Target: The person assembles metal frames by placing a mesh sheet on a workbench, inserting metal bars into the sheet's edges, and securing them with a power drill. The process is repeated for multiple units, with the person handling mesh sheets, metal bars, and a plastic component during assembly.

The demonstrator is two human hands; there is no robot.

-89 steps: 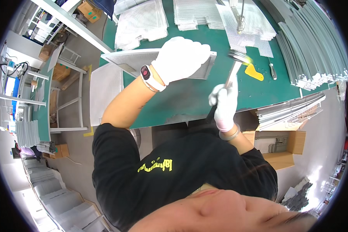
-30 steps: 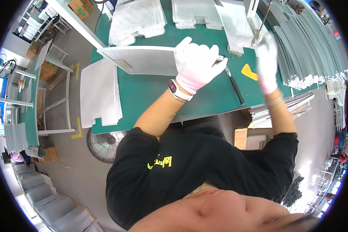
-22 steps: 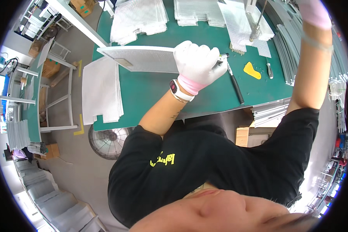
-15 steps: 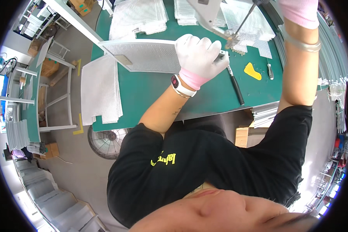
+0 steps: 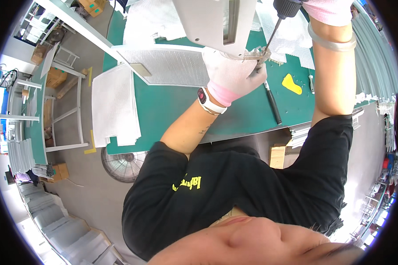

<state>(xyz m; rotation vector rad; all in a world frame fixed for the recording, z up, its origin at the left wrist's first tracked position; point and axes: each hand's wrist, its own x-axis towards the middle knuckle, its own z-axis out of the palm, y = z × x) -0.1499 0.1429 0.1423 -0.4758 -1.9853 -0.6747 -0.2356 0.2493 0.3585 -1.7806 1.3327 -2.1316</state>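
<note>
My left hand (image 5: 230, 74), in a white glove with a pink cuff, is closed on the end of a white-framed mesh panel (image 5: 168, 65). The panel stretches leftward over the green table. At the top right my right hand (image 5: 328, 11), gloved alike, is cut off by the picture's edge. It grips an electric screwdriver, of which the black chuck (image 5: 288, 7) and long bit show. The bit's tip reaches a small metal holder (image 5: 262, 54) by my left thumb. A pale grey slotted arm (image 5: 214, 22) hangs over my left fingers and hides part of them.
On the green table (image 5: 181, 117) lie a black-handled hammer (image 5: 273, 104), a yellow scraper (image 5: 292, 85), a screwdriver (image 5: 311, 84) and scattered small screws. Mesh sheets (image 5: 114, 106) are stacked left and at the back. A fan (image 5: 124, 164) stands below the table's left edge.
The grey arm has come down and nearer, now covering my left fingertips. My right hand has shifted left with the screwdriver, whose chuck shows more. My left hand stays on the panel.
</note>
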